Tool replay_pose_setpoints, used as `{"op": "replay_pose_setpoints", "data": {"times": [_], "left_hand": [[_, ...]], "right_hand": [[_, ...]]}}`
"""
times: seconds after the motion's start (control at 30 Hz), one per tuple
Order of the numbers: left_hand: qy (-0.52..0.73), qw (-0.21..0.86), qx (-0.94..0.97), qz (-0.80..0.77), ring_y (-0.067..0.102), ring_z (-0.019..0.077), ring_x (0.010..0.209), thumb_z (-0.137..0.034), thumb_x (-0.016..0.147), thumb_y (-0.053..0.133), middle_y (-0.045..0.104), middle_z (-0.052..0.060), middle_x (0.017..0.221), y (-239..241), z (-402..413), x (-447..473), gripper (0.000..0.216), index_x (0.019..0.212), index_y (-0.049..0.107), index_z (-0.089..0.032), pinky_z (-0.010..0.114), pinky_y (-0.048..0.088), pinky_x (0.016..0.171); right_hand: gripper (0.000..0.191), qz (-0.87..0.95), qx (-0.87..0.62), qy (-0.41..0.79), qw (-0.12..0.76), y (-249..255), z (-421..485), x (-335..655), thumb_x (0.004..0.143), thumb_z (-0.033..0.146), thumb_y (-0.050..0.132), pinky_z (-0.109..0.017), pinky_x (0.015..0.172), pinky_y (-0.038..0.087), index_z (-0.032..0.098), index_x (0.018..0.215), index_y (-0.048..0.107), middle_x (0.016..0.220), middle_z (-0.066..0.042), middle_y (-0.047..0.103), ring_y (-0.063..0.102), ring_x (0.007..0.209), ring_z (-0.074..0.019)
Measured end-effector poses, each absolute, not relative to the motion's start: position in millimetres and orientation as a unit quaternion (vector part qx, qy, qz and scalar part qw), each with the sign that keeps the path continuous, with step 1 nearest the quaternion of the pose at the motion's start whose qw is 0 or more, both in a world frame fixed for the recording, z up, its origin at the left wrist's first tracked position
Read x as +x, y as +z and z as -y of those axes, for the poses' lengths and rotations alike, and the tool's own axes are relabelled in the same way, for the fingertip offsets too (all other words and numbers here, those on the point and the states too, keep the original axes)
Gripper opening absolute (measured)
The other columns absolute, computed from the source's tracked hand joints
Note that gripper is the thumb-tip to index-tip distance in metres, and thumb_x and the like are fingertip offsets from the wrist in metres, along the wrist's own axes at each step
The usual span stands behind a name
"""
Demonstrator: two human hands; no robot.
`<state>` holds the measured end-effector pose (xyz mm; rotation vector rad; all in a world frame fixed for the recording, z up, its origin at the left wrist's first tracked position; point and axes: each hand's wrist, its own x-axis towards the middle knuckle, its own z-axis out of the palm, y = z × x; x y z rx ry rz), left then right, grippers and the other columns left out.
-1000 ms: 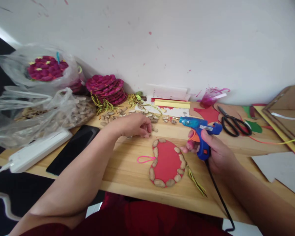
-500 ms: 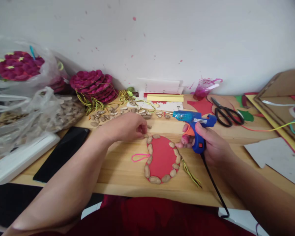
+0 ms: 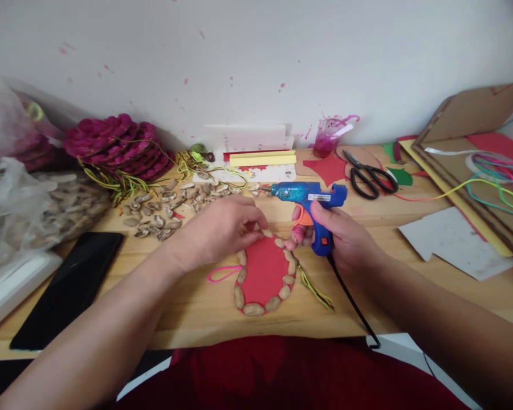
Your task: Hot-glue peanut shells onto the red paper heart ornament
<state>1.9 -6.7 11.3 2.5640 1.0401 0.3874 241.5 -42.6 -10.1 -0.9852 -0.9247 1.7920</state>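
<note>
Clamping tight, right hand [image 3: 346, 242] grip wraps glue gun [image 3: 308, 193].

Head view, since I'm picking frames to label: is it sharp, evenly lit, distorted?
Head view: soft, even light, faint shadows, no glare; glue gun and red oval are sharp; wide-lens stretch toward the corners; plastic bag at left looks washed.

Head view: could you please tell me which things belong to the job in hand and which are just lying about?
In use: glue gun in right hand; shell-rimmed red oval, left hand at its top; loose shells.
Lying about: scissors, phone, pink cup.
</note>
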Motion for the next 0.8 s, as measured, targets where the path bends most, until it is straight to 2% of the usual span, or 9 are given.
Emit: {"op": "replay_pose_setpoints", "data": {"times": [0.13, 0.6, 0.73, 0.8], "left_hand": [[0.125, 0.157, 0.915, -0.350, 0.063, 0.0179, 0.081, -0.018, 0.092, 0.067, 0.070, 0.005, 0.087, 2.3, 8.8, 9.6, 0.011, 0.096, 0.077, -0.019, 0.028, 0.047, 0.074], [0.102, 0.170, 0.901, -0.385, 0.065, 0.0180, 0.083, -0.019, 0.092, 0.066, 0.073, 0.005, 0.091, 1.5, 6.5, 8.6, 0.016, 0.103, 0.077, -0.019, 0.028, 0.048, 0.074], [0.121, 0.170, 0.884, -0.417, 0.061, 0.0149, 0.074, -0.025, 0.093, 0.065, 0.069, 0.003, 0.082, 9.6, 3.5, -1.8, 0.016, 0.085, 0.077, -0.020, 0.026, 0.043, 0.068], [0.128, 0.162, 0.878, -0.432, 0.060, 0.0143, 0.073, -0.027, 0.094, 0.063, 0.069, 0.002, 0.080, 12.6, 2.7, -4.9, 0.019, 0.083, 0.077, -0.021, 0.027, 0.042, 0.067]], "right_hand": [[0.041, 0.362, -0.405, 0.717, 0.437, -9.7, 39.9, 240.9, 0.077, 0.059, 0.082, -0.037, 0.069, 0.062, 0.022, 0.084, 0.066, 0.061, 0.001, 0.066, 0.070, 0.060, -0.0211], [0.039, 0.361, -0.401, 0.721, 0.433, -8.1, 40.6, 240.7, 0.080, 0.058, 0.080, -0.038, 0.070, 0.062, 0.022, 0.084, 0.065, 0.061, 0.001, 0.064, 0.070, 0.060, -0.0208], [0.039, 0.358, -0.405, 0.721, 0.433, -7.6, 40.8, 241.2, 0.079, 0.059, 0.080, -0.037, 0.068, 0.062, 0.022, 0.084, 0.065, 0.062, 0.000, 0.066, 0.070, 0.060, -0.0205], [0.040, 0.356, -0.408, 0.724, 0.427, -7.7, 41.0, 242.0, 0.081, 0.060, 0.078, -0.036, 0.068, 0.062, 0.022, 0.085, 0.065, 0.063, 0.000, 0.067, 0.071, 0.062, -0.0210]]}}
